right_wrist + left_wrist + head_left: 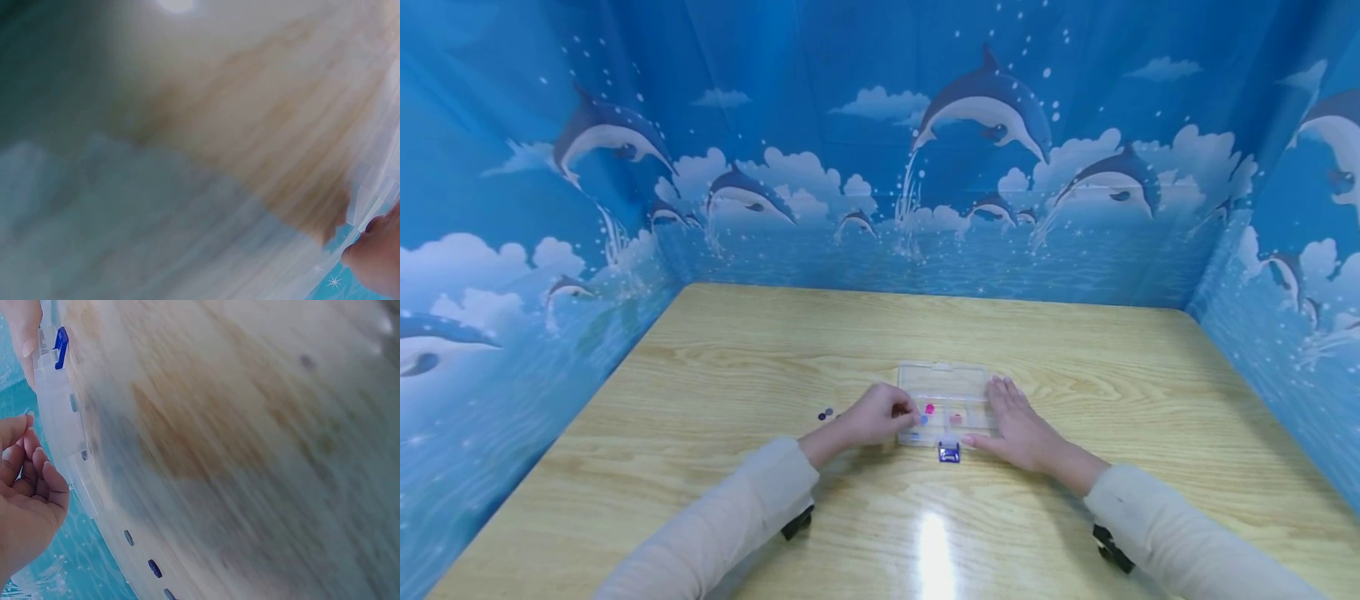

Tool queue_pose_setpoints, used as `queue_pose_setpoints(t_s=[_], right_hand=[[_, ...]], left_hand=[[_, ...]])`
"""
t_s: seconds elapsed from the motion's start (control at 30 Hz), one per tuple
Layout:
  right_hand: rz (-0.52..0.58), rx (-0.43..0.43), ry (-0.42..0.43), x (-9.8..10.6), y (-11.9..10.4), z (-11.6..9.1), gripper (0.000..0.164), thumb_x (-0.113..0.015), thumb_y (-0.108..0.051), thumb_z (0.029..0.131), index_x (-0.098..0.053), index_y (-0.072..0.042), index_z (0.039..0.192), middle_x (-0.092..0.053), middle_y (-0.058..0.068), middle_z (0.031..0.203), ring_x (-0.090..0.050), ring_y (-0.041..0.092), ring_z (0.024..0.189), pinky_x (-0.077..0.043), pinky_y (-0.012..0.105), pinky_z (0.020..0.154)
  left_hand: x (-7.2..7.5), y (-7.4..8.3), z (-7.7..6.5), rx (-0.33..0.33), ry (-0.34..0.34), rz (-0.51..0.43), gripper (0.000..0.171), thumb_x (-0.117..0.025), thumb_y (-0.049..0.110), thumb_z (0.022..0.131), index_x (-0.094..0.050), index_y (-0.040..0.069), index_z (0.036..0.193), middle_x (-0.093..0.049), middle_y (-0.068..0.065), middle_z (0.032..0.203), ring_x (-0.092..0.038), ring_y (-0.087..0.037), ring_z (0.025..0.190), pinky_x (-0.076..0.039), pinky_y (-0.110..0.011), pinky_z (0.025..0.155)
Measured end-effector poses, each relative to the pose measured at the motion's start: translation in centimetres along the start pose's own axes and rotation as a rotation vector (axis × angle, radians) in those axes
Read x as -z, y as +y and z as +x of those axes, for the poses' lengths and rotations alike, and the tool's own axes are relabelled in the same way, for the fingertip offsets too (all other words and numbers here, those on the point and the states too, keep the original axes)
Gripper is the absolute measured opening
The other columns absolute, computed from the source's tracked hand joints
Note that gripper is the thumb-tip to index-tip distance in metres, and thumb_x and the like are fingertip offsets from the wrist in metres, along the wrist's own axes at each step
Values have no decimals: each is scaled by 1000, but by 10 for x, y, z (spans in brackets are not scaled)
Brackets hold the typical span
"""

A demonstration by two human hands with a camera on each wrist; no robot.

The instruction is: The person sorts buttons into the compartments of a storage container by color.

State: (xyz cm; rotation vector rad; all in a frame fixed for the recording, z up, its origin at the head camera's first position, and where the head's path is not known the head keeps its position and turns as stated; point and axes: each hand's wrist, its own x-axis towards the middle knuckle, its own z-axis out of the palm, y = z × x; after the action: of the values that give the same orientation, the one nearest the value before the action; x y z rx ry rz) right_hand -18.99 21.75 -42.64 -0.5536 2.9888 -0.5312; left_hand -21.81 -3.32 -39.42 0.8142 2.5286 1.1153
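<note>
A clear plastic compartment box stands with its lid raised at the back and a blue latch at its front. My left hand is over the box's left side, thumb and forefinger pinching what looks like a small light-blue button, mostly hidden by the fingertips. A pink button and a paler reddish one lie in the compartments. My right hand rests along the box's right side, fingers straight, thumb at the front edge.
Small dark buttons lie on the wooden table left of the box, partly behind my left wrist. In the left wrist view, a dark-blue button is among them. A dolphin-print curtain encloses the table's back and sides.
</note>
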Motion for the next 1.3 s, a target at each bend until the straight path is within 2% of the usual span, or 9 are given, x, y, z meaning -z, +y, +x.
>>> queue_pose_setpoints(t_s=[0.3,0.87,0.97,1.3], right_hand=[[1,-8,-2,0,1,1,97,-51,-58,86,-15,14,141,-14,32,149,-8,46,139,-13,52,114],[3,-18,-19,2,-3,0,97,-51,-57,86,-14,14,141,-13,32,149,-8,46,139,-12,53,114],[6,-18,-19,2,-3,0,97,-51,-57,86,-14,15,141,-13,32,149,-7,46,139,-12,53,114],[-6,-12,-19,1,0,0,96,-49,-58,87,-13,14,141,-12,31,149,-7,45,140,-12,52,114]], left_hand=[[-4,1,3,13,-27,44,8,-63,10,85,-67,4,84,-62,-2,73,-48,-6,59,-45,-16,56],[-7,4,1,-66,6,209,7,-65,10,84,-69,4,83,-66,-3,76,-50,-4,62,-45,-13,60],[-7,4,0,-56,13,201,7,-65,10,84,-69,5,83,-66,-3,76,-50,-4,62,-45,-14,60],[-3,-6,-1,-6,83,65,8,-63,9,86,-69,4,87,-64,-3,77,-50,-8,65,-44,-16,59]])
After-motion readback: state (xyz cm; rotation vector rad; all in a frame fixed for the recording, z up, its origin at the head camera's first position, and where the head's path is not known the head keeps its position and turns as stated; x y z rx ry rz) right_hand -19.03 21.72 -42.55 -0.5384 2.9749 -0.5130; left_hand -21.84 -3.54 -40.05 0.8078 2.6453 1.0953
